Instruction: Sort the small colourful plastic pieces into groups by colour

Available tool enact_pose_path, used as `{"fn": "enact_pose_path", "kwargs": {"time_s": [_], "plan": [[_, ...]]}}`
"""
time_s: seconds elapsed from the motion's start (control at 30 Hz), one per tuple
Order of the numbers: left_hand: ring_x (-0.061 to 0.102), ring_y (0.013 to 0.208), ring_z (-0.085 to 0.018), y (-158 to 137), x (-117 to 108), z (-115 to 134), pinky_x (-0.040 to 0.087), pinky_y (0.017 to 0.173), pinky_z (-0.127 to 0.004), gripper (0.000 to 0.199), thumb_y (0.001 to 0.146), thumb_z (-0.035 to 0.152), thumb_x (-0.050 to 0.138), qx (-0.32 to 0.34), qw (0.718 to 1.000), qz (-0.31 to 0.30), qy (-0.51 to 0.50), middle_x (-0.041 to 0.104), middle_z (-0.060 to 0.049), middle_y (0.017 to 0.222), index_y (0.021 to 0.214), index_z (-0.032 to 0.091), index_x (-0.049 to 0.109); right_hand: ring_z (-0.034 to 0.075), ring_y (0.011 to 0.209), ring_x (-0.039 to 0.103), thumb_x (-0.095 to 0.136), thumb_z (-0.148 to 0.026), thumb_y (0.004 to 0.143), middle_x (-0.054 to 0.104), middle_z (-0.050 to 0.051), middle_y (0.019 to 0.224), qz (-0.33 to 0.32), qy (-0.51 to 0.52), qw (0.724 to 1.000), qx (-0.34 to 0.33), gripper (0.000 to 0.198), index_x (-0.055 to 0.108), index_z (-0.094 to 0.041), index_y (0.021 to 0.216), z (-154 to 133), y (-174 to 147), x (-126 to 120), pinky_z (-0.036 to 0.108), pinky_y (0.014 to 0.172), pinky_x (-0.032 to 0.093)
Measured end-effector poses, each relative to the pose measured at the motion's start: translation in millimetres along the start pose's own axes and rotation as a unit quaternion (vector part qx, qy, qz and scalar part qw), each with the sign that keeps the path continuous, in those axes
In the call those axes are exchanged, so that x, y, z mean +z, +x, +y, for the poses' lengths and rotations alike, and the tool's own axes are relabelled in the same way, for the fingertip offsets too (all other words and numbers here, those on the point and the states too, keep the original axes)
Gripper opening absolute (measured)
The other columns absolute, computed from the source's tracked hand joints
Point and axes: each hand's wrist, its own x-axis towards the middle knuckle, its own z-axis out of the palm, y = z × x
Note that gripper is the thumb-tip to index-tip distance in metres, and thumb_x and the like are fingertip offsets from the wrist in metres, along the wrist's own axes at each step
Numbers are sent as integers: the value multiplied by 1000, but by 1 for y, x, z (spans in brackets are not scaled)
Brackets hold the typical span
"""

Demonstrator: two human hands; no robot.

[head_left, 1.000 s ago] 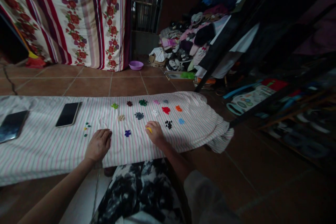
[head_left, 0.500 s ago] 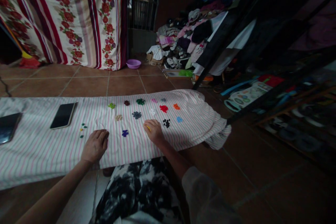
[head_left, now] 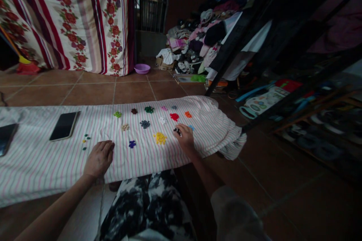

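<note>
Small piles of coloured pieces, too small to name, lie on the striped cloth (head_left: 147,154). My right hand (head_left: 186,138) reaches down over the black pieces (head_left: 177,131), thumb and fingers apart around them, partly hiding that pile and the light blue pieces (head_left: 191,127). Just left of it is the yellow pile (head_left: 160,138). My left hand (head_left: 99,157) rests on the cloth with its fingers curled under; whatever they hold, if anything, is hidden. Beside it lie a few loose green and yellow pieces (head_left: 84,148), and to its right sits a dark blue pile (head_left: 132,144).
Farther back are red (head_left: 174,117), white (head_left: 163,120), dark grey (head_left: 145,124) and beige (head_left: 125,127) piles, among others. Two phones, one (head_left: 64,125) near the loose pieces, lie at the left. A purple basin (head_left: 141,69) and heaped clothes (head_left: 198,37) stand beyond.
My right hand has moved right, from the yellow pieces to the black ones, uncovering the yellow pile. My left hand stays in place on the cloth. The view has shifted slightly.
</note>
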Motion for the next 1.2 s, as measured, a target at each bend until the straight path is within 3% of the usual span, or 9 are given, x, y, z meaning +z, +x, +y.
{"fn": "enact_pose_path", "kwargs": {"time_s": [0.2, 0.33, 0.47, 0.77, 1.03, 1.2], "plan": [[58, 94, -25, -1, 0, 0, 49, 85, -40, 20, 85, 22, 44, 9, 1000, 5, 10, 66, -10, 99, 97, 19, 59, 26, 96, 57, 63, -34, 77, 60, 13, 106, -46, -20, 998, 39, 42, 61, -16, 115, 27, -10, -2, 43, 87, 48], [58, 94, -25, -1, 1, 1, 49, 86, -41, 21, 85, 23, 43, 1, 1000, 0, 9, 66, -10, 100, 98, 19, 59, 21, 79, 59, 61, -31, 78, 61, 10, 95, -52, 11, 997, 49, 34, 63, -17, 110, 25, -2, 9, 38, 78, 51], [59, 93, -24, -1, 1, 1, 49, 85, -41, 21, 86, 23, 43, 2, 1000, 4, 15, 66, -9, 100, 98, 19, 59, 19, 73, 58, 60, -32, 80, 61, 10, 91, -34, 28, 997, 64, 29, 65, -16, 104, 23, 6, 14, 35, 73, 52], [57, 95, -25, -1, 2, -1, 49, 86, -41, 21, 88, 23, 43, 13, 1000, -2, 21, 65, -10, 101, 100, 18, 58, 27, 109, 53, 63, -33, 79, 62, 12, 115, -56, -16, 998, -19, 37, 65, -19, 113, 22, 6, 11, 44, 96, 41], [57, 95, -24, -1, 1, 1, 48, 84, -40, 20, 89, 23, 41, 10, 1000, -1, 27, 65, -10, 101, 100, 18, 58, 23, 96, 57, 59, -25, 82, 68, 8, 96, -76, 1, 997, -32, 15, 71, -20, 90, 13, 12, 20, 40, 92, 43], [57, 95, -24, -2, 3, -1, 48, 86, -39, 19, 89, 22, 43, 19, 999, 4, 42, 65, -10, 102, 101, 17, 57, 22, 95, 59, 55, -29, 85, 70, 8, 97, -61, 41, 997, -40, 18, 70, -20, 92, 16, 11, 13, 39, 91, 44]]}}
